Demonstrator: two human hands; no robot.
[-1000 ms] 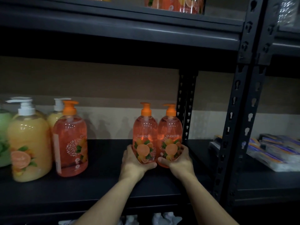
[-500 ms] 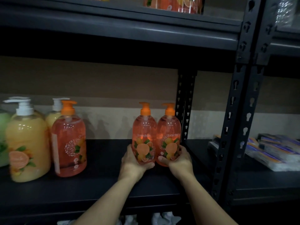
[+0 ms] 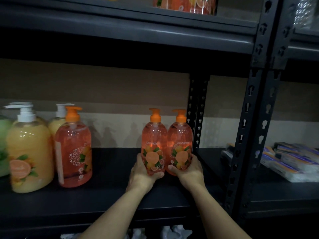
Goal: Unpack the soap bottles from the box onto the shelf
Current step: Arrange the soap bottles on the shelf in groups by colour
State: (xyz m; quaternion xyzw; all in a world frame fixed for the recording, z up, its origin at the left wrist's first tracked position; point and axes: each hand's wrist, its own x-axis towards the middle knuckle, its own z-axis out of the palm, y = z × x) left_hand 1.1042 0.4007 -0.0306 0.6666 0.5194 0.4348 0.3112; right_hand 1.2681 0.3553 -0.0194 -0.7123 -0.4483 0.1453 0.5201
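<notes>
Head view shows two orange soap bottles standing upright and touching on the dark shelf [image 3: 110, 195], near its right post [image 3: 196, 114]. The left hand [image 3: 143, 175] grips the left bottle [image 3: 153, 140] at its base, and the right hand [image 3: 189, 171] grips the right bottle [image 3: 180, 142] likewise. Compared with a second ago, bottles and hands sit almost unchanged, still clasped low. Well apart to the left stand a larger orange bottle [image 3: 73, 149] and a yellow bottle [image 3: 29, 152].
</notes>
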